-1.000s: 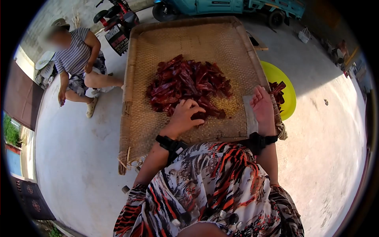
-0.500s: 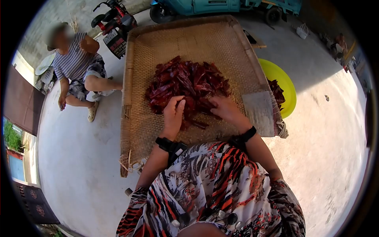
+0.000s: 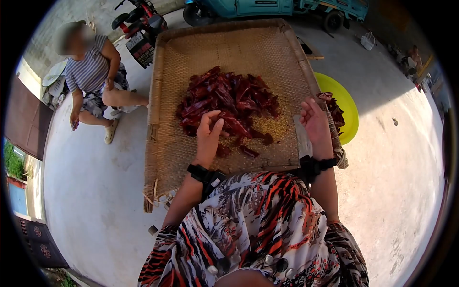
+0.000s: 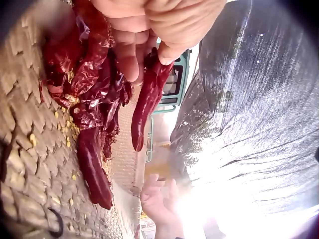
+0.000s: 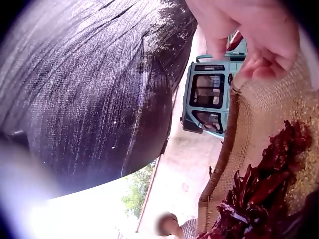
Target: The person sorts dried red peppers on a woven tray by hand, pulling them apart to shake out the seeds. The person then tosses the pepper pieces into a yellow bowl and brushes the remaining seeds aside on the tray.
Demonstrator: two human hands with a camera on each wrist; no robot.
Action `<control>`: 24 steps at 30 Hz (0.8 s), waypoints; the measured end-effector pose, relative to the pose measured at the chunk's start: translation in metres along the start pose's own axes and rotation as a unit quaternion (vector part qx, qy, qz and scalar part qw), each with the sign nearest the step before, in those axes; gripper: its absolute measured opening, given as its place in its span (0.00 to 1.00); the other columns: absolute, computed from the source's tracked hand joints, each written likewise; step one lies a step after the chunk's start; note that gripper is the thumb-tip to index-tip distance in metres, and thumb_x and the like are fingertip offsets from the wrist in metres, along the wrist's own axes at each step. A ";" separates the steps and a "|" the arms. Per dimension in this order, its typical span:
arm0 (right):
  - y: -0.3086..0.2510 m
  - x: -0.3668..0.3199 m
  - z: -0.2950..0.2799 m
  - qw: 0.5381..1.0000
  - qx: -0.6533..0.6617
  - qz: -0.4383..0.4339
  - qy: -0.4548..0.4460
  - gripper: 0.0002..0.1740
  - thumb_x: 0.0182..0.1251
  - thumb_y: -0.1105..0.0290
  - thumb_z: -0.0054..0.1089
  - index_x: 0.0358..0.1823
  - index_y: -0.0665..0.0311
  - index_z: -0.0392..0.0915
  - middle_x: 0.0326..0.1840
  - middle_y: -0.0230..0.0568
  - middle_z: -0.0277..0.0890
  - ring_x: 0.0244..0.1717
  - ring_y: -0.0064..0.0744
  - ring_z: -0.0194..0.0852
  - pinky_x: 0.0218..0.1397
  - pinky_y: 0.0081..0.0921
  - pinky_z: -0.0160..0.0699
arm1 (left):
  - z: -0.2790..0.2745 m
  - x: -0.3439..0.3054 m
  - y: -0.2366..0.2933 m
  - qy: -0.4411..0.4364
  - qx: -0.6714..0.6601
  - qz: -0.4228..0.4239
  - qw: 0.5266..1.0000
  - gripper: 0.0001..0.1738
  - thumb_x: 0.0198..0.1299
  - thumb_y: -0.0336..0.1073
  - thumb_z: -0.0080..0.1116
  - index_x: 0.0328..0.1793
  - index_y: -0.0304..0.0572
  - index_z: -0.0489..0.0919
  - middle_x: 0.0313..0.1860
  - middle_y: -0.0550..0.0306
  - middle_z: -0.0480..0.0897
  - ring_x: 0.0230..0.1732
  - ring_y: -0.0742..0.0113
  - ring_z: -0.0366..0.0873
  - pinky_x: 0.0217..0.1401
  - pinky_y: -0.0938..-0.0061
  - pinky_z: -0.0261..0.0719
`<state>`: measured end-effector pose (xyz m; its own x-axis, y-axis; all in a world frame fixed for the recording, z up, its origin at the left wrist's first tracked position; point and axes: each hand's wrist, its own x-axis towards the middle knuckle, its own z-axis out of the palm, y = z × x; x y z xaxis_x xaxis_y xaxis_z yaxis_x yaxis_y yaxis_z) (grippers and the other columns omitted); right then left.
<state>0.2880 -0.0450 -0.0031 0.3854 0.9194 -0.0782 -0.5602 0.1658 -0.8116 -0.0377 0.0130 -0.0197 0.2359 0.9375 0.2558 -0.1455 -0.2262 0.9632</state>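
In the head view my left hand [image 3: 208, 138] is over the near side of a heap of dried red chilies [image 3: 224, 93]. Thumb and fingers pinch one dried chili [image 4: 148, 102], which points away from the palm in the left wrist view. My right hand [image 3: 315, 125] is raised at the tray's right edge, its fingers loosely bent and the palm showing. A red chili piece [image 5: 234, 41] shows just beyond those fingers, near the yellow basin [image 3: 351, 110], where more chilies lie. Under the heap spreads the woven tray [image 3: 186, 52], strewn with yellow seeds [image 3: 275, 125].
A seated person [image 3: 93, 71] in a striped shirt has a foot against the tray's left side. Behind the tray are a red scooter [image 3: 141, 26] and a teal three-wheeled truck [image 3: 258, 7]. A flat grey board [image 3: 304, 143] lies at the tray's near right corner.
The right hand reached left to the chilies beside the left hand, then swung back to the tray's right edge by the basin. The left hand has lifted a chili from the heap.
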 end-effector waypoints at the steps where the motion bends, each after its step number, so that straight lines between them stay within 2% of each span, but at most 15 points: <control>1: 0.003 -0.010 0.011 0.997 -0.074 0.014 -0.025 0.19 0.72 0.62 0.57 0.60 0.61 0.73 0.42 0.29 0.79 0.36 0.18 0.75 0.38 0.18 0.74 | 0.000 0.001 0.000 -0.001 -0.011 -0.003 1.000 0.17 0.70 0.38 0.55 0.60 0.40 0.73 0.43 0.60 0.76 0.39 0.75 0.75 0.39 0.75 0.82; 2: 0.007 -0.018 0.024 0.987 -0.147 0.029 -0.050 0.19 0.73 0.62 0.57 0.61 0.62 0.73 0.43 0.29 0.79 0.36 0.18 0.76 0.38 0.18 0.74 | 0.000 0.001 0.001 -0.013 -0.002 -0.014 1.000 0.16 0.69 0.38 0.56 0.59 0.40 0.73 0.43 0.60 0.76 0.40 0.75 0.75 0.40 0.76 0.81; 4: 0.016 -0.029 0.054 0.952 -0.244 0.085 -0.161 0.20 0.73 0.61 0.56 0.61 0.62 0.72 0.47 0.32 0.79 0.40 0.19 0.77 0.41 0.19 0.76 | 0.001 -0.001 0.007 -0.040 0.018 -0.037 0.998 0.15 0.68 0.37 0.58 0.57 0.40 0.74 0.44 0.61 0.77 0.40 0.76 0.74 0.40 0.77 0.79; 6: 0.025 -0.038 0.078 0.871 -0.367 0.094 -0.314 0.21 0.72 0.60 0.57 0.61 0.63 0.72 0.51 0.36 0.78 0.42 0.22 0.78 0.44 0.21 0.76 | 0.004 -0.004 0.013 -0.053 0.074 -0.030 0.995 0.15 0.67 0.36 0.60 0.56 0.40 0.75 0.43 0.61 0.78 0.40 0.77 0.74 0.41 0.79 0.76; 7: 0.037 -0.038 0.082 0.856 -0.398 0.014 -0.330 0.24 0.70 0.59 0.59 0.61 0.64 0.72 0.51 0.39 0.78 0.43 0.25 0.79 0.45 0.23 0.77 | 0.005 -0.005 0.015 -0.059 0.102 -0.026 0.993 0.15 0.67 0.36 0.61 0.55 0.40 0.75 0.43 0.61 0.79 0.40 0.78 0.74 0.41 0.79 0.75; 9: 0.066 -0.032 0.082 0.805 -0.455 -0.145 -0.352 0.29 0.67 0.56 0.62 0.63 0.66 0.70 0.49 0.43 0.79 0.45 0.33 0.80 0.47 0.26 0.77 | 0.003 -0.005 0.012 -0.096 0.075 -0.036 0.992 0.14 0.66 0.35 0.61 0.55 0.41 0.76 0.40 0.63 0.79 0.38 0.79 0.73 0.40 0.80 0.73; 12: 0.073 -0.024 0.073 0.766 -0.506 -0.104 -0.381 0.25 0.69 0.62 0.61 0.63 0.65 0.69 0.51 0.37 0.76 0.47 0.23 0.76 0.45 0.20 0.76 | 0.002 -0.004 0.005 -0.133 0.037 -0.048 0.989 0.13 0.65 0.34 0.62 0.53 0.41 0.76 0.39 0.62 0.81 0.38 0.79 0.74 0.40 0.80 0.73; 14: 0.067 -0.023 0.066 0.793 -0.493 -0.017 -0.357 0.24 0.69 0.63 0.62 0.61 0.65 0.70 0.51 0.38 0.76 0.48 0.22 0.75 0.45 0.21 0.77 | 0.003 -0.004 0.003 -0.147 0.022 -0.068 0.987 0.14 0.64 0.35 0.63 0.53 0.39 0.77 0.42 0.60 0.82 0.39 0.77 0.75 0.41 0.79 0.74; 15: 0.062 -0.023 0.063 0.804 -0.485 0.027 -0.344 0.23 0.69 0.63 0.62 0.61 0.66 0.71 0.50 0.38 0.76 0.49 0.21 0.74 0.45 0.21 0.77 | 0.004 -0.005 0.004 -0.149 0.067 -0.052 0.985 0.14 0.63 0.35 0.64 0.53 0.40 0.77 0.42 0.60 0.82 0.39 0.76 0.76 0.41 0.78 0.75; 18: 0.043 -0.023 0.047 0.877 -0.402 0.023 -0.261 0.20 0.69 0.64 0.62 0.57 0.66 0.73 0.48 0.36 0.77 0.47 0.21 0.76 0.45 0.22 0.78 | 0.007 -0.005 0.010 -0.172 0.195 -0.022 0.965 0.16 0.61 0.34 0.66 0.53 0.41 0.77 0.44 0.58 0.81 0.40 0.71 0.78 0.43 0.74 0.76; 20: 0.018 -0.025 0.043 0.953 -0.266 0.050 -0.137 0.17 0.70 0.64 0.60 0.56 0.64 0.74 0.48 0.35 0.79 0.46 0.24 0.78 0.44 0.24 0.80 | 0.007 -0.005 0.018 -0.209 0.269 -0.032 0.940 0.17 0.58 0.33 0.67 0.53 0.42 0.77 0.46 0.57 0.79 0.43 0.65 0.79 0.45 0.71 0.78; 21: 0.012 -0.018 0.030 0.977 -0.183 0.035 -0.101 0.16 0.70 0.63 0.60 0.54 0.62 0.75 0.45 0.33 0.79 0.44 0.24 0.79 0.44 0.24 0.81 | 0.006 -0.004 0.014 -0.226 0.299 0.012 0.927 0.18 0.57 0.33 0.68 0.53 0.42 0.77 0.47 0.56 0.78 0.46 0.62 0.78 0.47 0.69 0.77; 23: -0.003 -0.007 0.007 0.999 -0.007 0.004 -0.038 0.13 0.71 0.62 0.59 0.51 0.61 0.76 0.43 0.32 0.80 0.41 0.25 0.79 0.43 0.24 0.82 | 0.003 -0.001 0.002 -0.258 0.356 0.099 0.893 0.19 0.55 0.32 0.68 0.53 0.43 0.77 0.49 0.55 0.75 0.50 0.57 0.77 0.51 0.66 0.77; 24: -0.010 -0.004 0.001 0.996 0.086 -0.011 -0.013 0.12 0.71 0.62 0.59 0.50 0.60 0.76 0.43 0.33 0.80 0.40 0.26 0.80 0.43 0.25 0.82 | 0.003 -0.002 0.003 -0.264 0.356 0.082 0.893 0.19 0.55 0.32 0.68 0.53 0.43 0.77 0.49 0.54 0.75 0.51 0.56 0.76 0.52 0.65 0.77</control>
<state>0.2921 -0.0498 0.0059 0.3813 0.9233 -0.0450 -0.6699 0.2425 -0.7017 -0.0356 0.0094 -0.0169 0.7152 0.6636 0.2195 0.3841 -0.6355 0.6698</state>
